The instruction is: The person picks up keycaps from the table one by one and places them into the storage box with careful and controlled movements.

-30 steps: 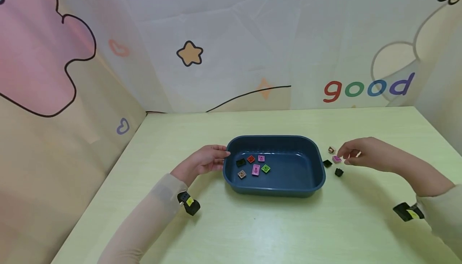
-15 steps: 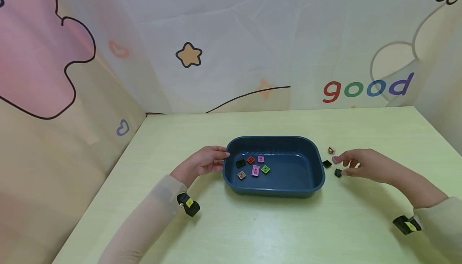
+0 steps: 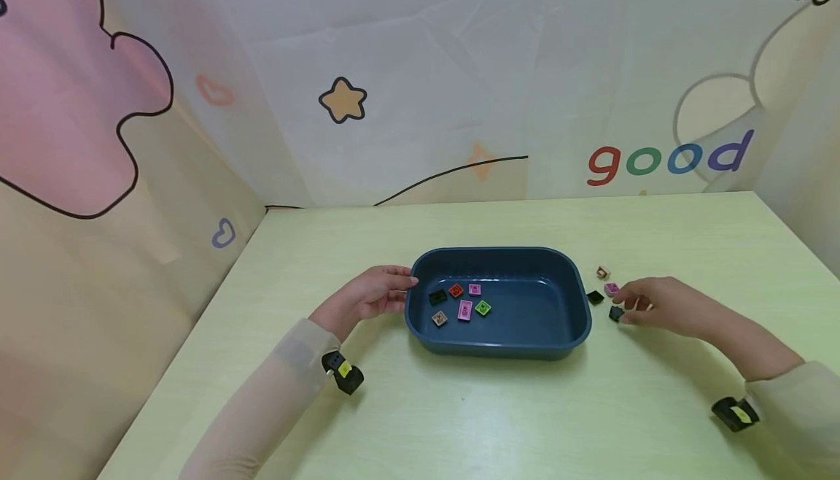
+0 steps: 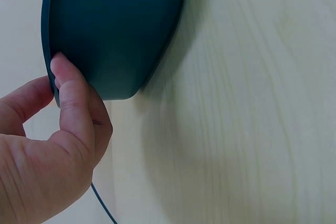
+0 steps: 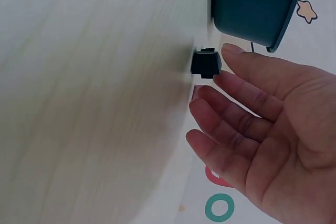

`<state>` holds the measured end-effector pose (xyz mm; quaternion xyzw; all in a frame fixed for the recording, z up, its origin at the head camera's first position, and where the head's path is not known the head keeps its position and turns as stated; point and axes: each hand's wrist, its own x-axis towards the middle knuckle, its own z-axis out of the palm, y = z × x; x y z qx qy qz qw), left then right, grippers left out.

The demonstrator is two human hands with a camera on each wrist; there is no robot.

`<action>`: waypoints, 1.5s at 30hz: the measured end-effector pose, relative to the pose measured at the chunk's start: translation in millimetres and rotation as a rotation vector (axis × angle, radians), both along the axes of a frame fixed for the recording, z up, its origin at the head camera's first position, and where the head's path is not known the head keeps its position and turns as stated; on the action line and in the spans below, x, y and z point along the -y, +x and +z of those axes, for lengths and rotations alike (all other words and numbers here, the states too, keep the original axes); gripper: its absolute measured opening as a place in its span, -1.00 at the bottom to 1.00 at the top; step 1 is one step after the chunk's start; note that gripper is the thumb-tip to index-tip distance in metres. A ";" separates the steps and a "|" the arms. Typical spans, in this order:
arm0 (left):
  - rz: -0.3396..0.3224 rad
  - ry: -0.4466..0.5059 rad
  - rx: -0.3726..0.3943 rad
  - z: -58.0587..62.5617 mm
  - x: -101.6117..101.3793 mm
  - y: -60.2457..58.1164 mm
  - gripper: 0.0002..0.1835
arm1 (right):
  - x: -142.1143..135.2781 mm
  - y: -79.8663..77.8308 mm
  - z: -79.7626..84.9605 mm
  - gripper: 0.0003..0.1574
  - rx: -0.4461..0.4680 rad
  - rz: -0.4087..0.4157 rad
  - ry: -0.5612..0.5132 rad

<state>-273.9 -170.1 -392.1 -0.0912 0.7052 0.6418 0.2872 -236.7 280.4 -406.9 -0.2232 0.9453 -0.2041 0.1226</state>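
Left of centre, the left hand (image 3: 369,292) is pinching the blue tray's (image 3: 525,328) rim; right of centre, the right hand (image 3: 669,306), ungripping, is curving beside a black block (image 5: 206,63), probably best pinched squarely.

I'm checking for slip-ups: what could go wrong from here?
The right hand, at the nearest black piece, might nudge the pink piece close by. The left hand grips one end of the blue tray; a push could slide it into the flat black piece beside its right end.
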 end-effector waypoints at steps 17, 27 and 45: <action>0.002 0.003 -0.008 -0.5 -0.1 0.4 -0.81 | 3.3 -2.8 -4.0 -0.68 -0.007 0.004 0.012; 0.011 0.006 -0.002 -0.7 -0.9 0.9 -0.78 | 3.0 -1.7 -3.6 -0.68 -0.005 0.009 0.026; 0.003 -0.001 -0.009 0.1 -0.7 0.7 -0.74 | -2.6 -1.3 9.7 -0.65 -0.022 0.010 0.035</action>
